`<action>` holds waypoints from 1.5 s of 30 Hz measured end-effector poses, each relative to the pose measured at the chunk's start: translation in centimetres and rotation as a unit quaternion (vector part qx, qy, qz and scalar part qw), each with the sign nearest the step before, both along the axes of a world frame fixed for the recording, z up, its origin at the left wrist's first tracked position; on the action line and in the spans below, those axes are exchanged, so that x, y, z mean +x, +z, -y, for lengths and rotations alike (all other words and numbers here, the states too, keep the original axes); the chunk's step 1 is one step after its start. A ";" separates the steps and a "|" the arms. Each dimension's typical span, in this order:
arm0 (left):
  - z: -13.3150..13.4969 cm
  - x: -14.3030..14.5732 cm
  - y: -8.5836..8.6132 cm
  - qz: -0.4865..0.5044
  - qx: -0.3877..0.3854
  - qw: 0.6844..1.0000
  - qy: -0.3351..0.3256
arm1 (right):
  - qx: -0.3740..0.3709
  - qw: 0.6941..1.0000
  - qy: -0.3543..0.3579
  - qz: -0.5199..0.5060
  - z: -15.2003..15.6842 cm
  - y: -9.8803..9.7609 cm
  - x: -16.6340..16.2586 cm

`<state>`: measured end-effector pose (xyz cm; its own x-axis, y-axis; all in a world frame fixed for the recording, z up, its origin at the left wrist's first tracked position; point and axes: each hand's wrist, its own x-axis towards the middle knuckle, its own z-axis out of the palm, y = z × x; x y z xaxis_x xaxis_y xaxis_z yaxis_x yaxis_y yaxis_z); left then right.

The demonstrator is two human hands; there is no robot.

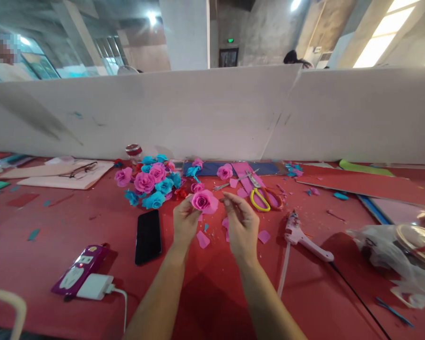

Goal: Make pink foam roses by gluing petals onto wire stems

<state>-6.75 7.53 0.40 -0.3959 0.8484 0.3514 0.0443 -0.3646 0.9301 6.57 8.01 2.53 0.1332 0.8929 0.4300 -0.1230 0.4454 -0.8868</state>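
Observation:
My left hand [184, 221] is closed around the base of a pink paper rose [204, 201], holding it up over the red table [74, 222]. My right hand [241, 225] hovers just right of the rose, fingers curled in a pinch; whether anything is between them I cannot make out. Small pink paper petals [202, 239] lie on the table under and between my hands. A heap of finished pink, blue and red paper roses [152, 182] sits just behind my left hand.
A black phone [148, 235] lies left of my left arm, with a purple power bank [80, 269] and white charger nearer the edge. Yellow-handled scissors [261, 196] and a pink glue gun [301, 236] lie to the right. A white partition [212, 113] backs the table.

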 end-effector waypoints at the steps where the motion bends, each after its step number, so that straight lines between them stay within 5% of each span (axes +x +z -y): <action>1: -0.2 -0.1 0.0 -0.015 0.000 1.000 -0.004 | -0.032 0.999 0.021 -0.017 -0.3 0.3 0.4; 8: 0.0 -0.1 -0.1 -0.149 0.062 0.983 -0.088 | -0.107 0.969 0.223 0.006 -1.2 1.9 3.5; 18: 0.1 -0.5 -0.8 -0.263 0.216 0.936 -0.085 | -0.140 0.952 0.271 0.027 -0.1 1.4 4.1; 37: -0.8 0.8 -0.8 -0.201 0.173 0.963 -0.045 | -0.092 0.972 0.196 -0.093 0.1 1.9 4.0; 45: -2.1 1.6 2.2 -0.227 0.102 0.968 0.040 | -0.136 0.955 0.046 -0.259 -1.3 1.5 4.5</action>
<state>-5.12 9.63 2.56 -0.2225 0.7164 0.6613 0.4665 -0.5173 0.7174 11.10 9.32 4.00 0.1806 0.9804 0.0787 -0.6041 0.1737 -0.7778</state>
